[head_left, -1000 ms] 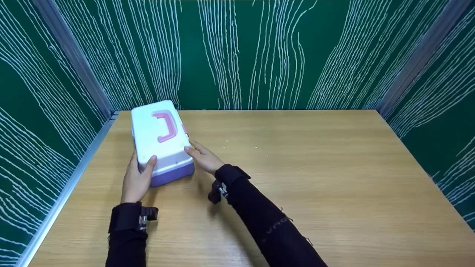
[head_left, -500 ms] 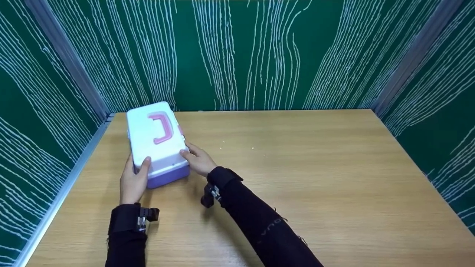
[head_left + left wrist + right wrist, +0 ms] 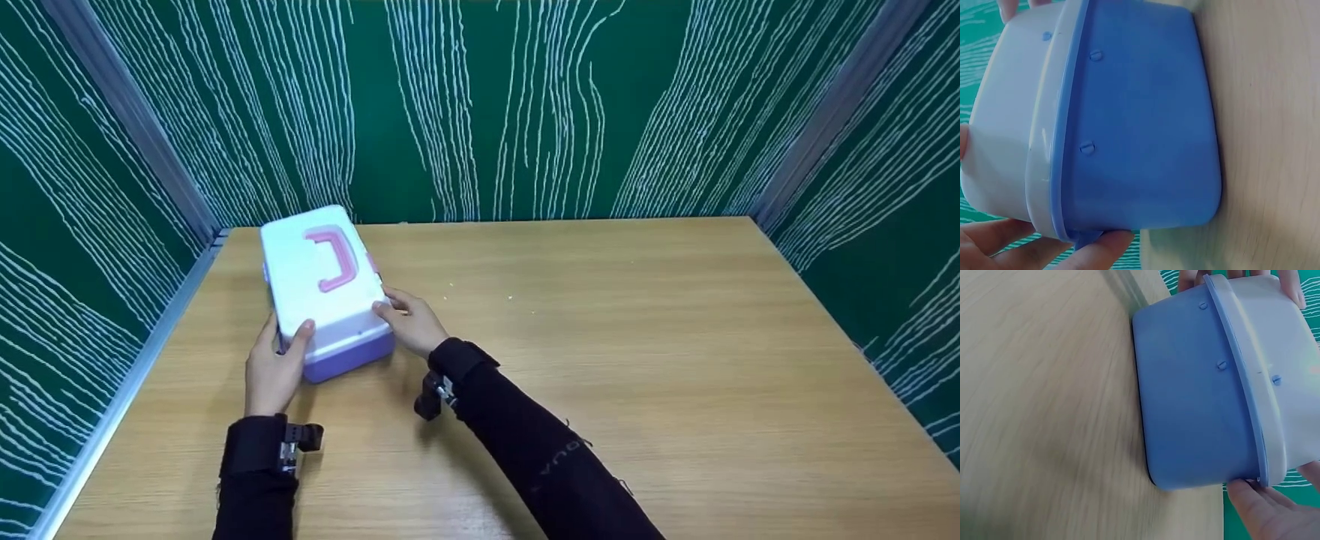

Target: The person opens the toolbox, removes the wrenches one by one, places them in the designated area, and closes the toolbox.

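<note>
A carrying case [image 3: 300,300] with a white lid and purple base stands at the table's left, turned slightly askew. Its pink handle [image 3: 347,259] lies flat on the lid. My left hand [image 3: 271,375] grips the near left corner, thumb over the lid's edge and fingers along the side. On the near right side, my right hand [image 3: 415,328] holds it with the thumb at the lid's edge. The left wrist view shows the base [image 3: 1140,124], which looks blue there, with left fingers [image 3: 1098,250] under the rim. In the right wrist view, the lid [image 3: 1292,405] looks closed.
The wooden table [image 3: 637,360] stretches far to the right. Small pale specks [image 3: 510,298] lie right of the case. Green walls with white streaks [image 3: 420,112] enclose the back and sides, and a metal rail [image 3: 112,390] follows the left edge.
The case has shifted slightly left and then a little back right, with both hands staying on it. The head view has also drifted slightly.
</note>
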`<state>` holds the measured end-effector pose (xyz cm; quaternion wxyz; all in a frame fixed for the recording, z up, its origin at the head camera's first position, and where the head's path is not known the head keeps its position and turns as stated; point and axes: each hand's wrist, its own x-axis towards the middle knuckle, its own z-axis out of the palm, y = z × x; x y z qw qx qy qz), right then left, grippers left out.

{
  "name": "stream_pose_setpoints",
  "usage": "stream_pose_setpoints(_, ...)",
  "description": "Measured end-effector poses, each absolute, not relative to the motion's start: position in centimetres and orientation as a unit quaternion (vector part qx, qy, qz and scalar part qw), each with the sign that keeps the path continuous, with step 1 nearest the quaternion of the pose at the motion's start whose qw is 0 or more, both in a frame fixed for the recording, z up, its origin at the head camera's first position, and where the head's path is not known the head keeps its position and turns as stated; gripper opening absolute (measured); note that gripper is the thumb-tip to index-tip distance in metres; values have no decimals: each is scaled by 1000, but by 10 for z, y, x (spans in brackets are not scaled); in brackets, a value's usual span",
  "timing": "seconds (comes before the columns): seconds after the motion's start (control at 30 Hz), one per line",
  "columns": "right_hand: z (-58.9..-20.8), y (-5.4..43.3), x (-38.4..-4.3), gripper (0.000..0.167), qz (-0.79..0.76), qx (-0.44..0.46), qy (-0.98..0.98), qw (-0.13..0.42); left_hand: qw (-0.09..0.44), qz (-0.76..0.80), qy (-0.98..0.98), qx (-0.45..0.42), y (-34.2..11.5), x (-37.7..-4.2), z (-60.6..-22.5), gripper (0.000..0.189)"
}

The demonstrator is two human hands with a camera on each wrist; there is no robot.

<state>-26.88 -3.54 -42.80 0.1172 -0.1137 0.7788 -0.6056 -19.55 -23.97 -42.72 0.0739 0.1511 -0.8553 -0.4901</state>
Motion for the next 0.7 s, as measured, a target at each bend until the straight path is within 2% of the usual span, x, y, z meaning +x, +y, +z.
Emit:
stream_pose_setpoints(0.13,-432,-29,-271,50,-620,-104,770,109,72,-492,-856,144,-235,-195,-425,93)
stream_pose_setpoints(0.43,-435,-2,-269,48,-642,-79,752,129,77,-482,-866,111,-219,-195,-427,89)
stream_pose_setpoints(0.7,-438,21,-261,45,-668,-95,731,106,78,-477,-872,75,-205,-193,-429,85)
